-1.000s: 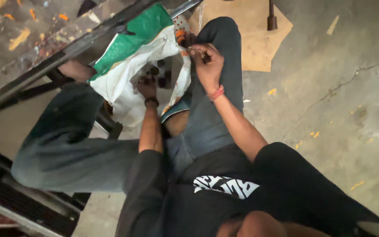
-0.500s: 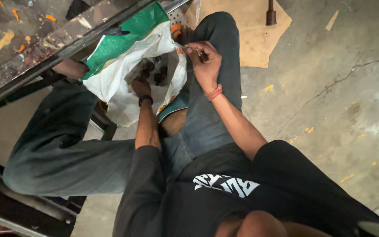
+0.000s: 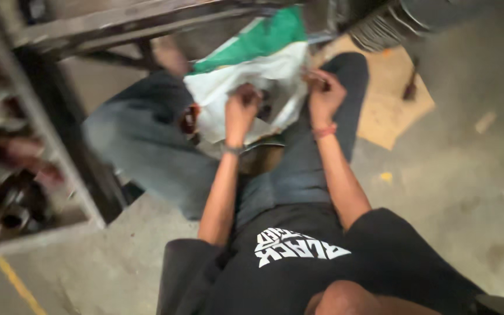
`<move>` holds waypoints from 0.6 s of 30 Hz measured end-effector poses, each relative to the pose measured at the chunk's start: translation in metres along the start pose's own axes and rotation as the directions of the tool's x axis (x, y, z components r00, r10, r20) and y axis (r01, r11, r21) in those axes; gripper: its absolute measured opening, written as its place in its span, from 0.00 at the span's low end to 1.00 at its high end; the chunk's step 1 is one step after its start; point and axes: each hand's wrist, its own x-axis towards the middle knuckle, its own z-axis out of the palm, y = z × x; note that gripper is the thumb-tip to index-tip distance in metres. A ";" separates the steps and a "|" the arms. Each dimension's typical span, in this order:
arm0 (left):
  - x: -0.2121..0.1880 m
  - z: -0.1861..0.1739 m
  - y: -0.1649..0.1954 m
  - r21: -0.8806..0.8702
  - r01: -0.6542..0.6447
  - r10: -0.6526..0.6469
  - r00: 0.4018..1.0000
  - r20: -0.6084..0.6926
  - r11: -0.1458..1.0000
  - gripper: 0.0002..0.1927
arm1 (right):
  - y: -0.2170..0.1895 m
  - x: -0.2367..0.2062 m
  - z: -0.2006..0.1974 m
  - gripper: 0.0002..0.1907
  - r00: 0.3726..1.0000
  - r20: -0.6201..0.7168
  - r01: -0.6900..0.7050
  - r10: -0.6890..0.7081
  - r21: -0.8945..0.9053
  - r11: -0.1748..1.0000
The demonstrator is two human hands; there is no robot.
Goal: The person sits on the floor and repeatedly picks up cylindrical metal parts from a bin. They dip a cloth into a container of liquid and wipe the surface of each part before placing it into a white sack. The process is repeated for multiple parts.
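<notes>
Bag: white and green plastic sack (image 3: 263, 70), resting on the lap between the knees, mouth turned toward the body.
Left hand: left hand (image 3: 241, 111), curled at the sack's open edge, touching the white plastic; too blurred to tell whether pinching or only pressing.
Right hand: right hand (image 3: 324, 93), raised at the sack's right rim, fingers closed around something small and dark, too blurred to identify.
Wrists: dark band (image 3: 233, 150) on the left, red band (image 3: 324, 130) on the right.
Legs: grey-blue jeans (image 3: 147, 146), left knee pushed out wide beside the sack.
In the way: dark metal frame (image 3: 77, 146) close against the left leg, crossbar passing just above the sack.
Left edge: shelf of blurred dark objects (image 3: 13, 175).
Floor: concrete (image 3: 468, 175), with a cardboard sheet (image 3: 395, 99) beside the right leg.
</notes>
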 end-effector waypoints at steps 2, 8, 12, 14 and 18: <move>-0.044 -0.055 0.051 -0.110 -0.205 0.189 0.971 -0.147 0.972 0.10 | 0.002 -0.006 -0.001 0.06 1.000 -0.005 -0.017 0.017 -0.097 0.995; -0.153 -0.244 0.102 0.358 -0.102 0.321 0.706 -0.632 0.928 0.05 | 0.001 -0.027 0.007 0.05 0.999 0.005 0.035 -0.036 0.079 0.996; -0.173 -0.326 0.062 0.475 0.137 0.319 0.578 -0.751 0.869 0.07 | 0.003 -0.033 0.006 0.02 0.999 0.036 0.009 -0.014 0.127 0.992; -0.165 -0.338 0.032 0.471 0.290 0.162 0.686 -0.709 0.833 0.12 | 0.005 -0.035 0.003 0.03 0.999 0.030 -0.030 0.024 0.222 0.975; -0.144 -0.331 -0.013 0.362 0.501 -0.126 0.703 -0.700 0.786 0.22 | 0.002 -0.038 -0.007 0.01 1.000 0.022 -0.014 0.008 0.289 0.957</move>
